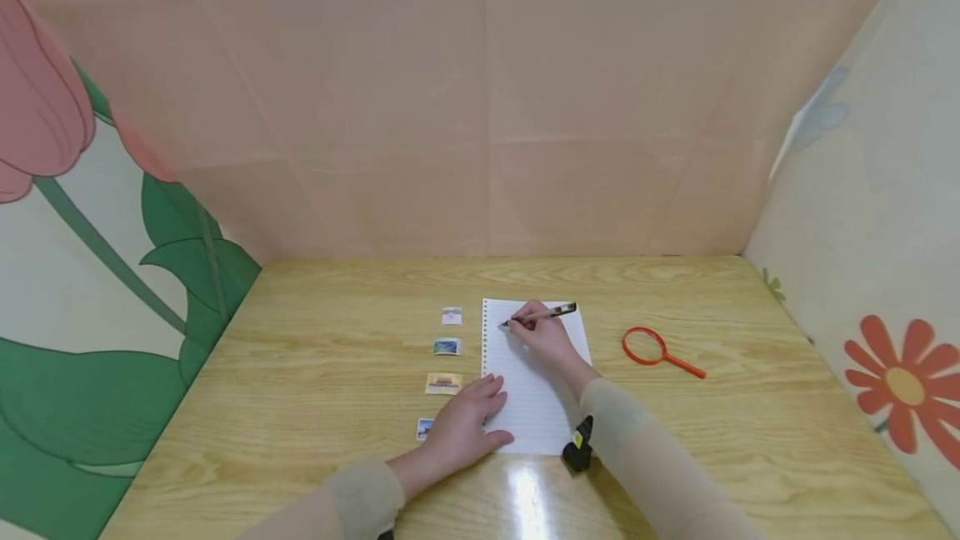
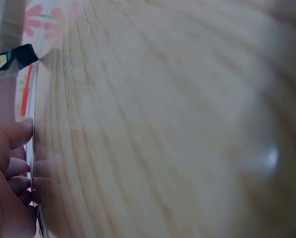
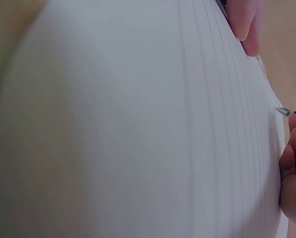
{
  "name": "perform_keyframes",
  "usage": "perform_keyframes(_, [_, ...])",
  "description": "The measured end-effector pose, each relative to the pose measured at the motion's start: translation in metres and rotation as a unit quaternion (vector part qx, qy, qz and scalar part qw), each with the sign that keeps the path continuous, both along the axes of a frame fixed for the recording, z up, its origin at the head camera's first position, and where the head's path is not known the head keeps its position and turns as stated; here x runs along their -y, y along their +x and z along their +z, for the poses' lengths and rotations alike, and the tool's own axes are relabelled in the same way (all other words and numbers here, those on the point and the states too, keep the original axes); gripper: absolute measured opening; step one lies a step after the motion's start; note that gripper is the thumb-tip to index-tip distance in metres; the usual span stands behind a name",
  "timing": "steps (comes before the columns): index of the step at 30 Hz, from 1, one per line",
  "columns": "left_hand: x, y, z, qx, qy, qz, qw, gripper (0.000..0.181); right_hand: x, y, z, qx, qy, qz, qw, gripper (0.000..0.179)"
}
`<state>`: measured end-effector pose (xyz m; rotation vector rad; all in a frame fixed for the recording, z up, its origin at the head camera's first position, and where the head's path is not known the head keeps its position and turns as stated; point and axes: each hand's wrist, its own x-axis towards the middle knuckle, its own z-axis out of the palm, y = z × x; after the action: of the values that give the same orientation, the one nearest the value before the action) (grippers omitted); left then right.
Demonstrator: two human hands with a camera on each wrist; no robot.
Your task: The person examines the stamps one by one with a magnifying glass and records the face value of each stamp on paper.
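Observation:
A lined sheet of paper with punched holes along its left edge lies on the wooden table. My right hand pinches a black pen, its tip at the upper left of the sheet. In the right wrist view the pen tip is right at the paper's surface, and no writing shows. My left hand rests with fingers spread over the sheet's lower left edge. It partly covers the lowest of several small picture stamps, the blue one.
Left of the sheet, a column of stamps runs upward: a yellow one, a blue-green one and a pale one. A red magnifying glass lies right of the paper. Walls with printed flowers flank the table.

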<state>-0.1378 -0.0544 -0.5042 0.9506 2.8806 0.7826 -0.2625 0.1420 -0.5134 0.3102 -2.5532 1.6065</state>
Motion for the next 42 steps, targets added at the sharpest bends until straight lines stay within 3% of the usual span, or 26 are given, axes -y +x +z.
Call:
perform_keyframes(6, [0.0006,-0.0007,-0.0016,0.005,0.002,-0.001,1.0000,0.060,0.0010,-0.0009,-0.0021,-0.003,0.029,0.002,0.9996,0.008])
perform_keyframes(22, [0.0014,0.0017,0.0014,0.002,0.011,-0.001,0.9999,0.059,-0.0005,0.0039,0.0031,0.021,0.040,0.071,0.9964,0.010])
perform_keyframes(32, [0.0011,0.0008,0.0029,0.008,0.002,0.001,1.0000,0.059,-0.0015,0.0066,0.0042,0.022,0.038,0.081,0.9957,0.010])
perform_keyframes(37, [0.0014,0.0008,0.0024,0.006,0.003,-0.001,1.0000,0.059,-0.0034,0.0076,0.0030,0.034,0.017,0.055,0.9978,0.007])
perform_keyframes(42, [0.0017,0.0010,0.0031,0.009,0.005,-0.002,0.9999,0.060,-0.0044,0.0089,0.0027,0.027,0.015,-0.011,0.9995,0.007])
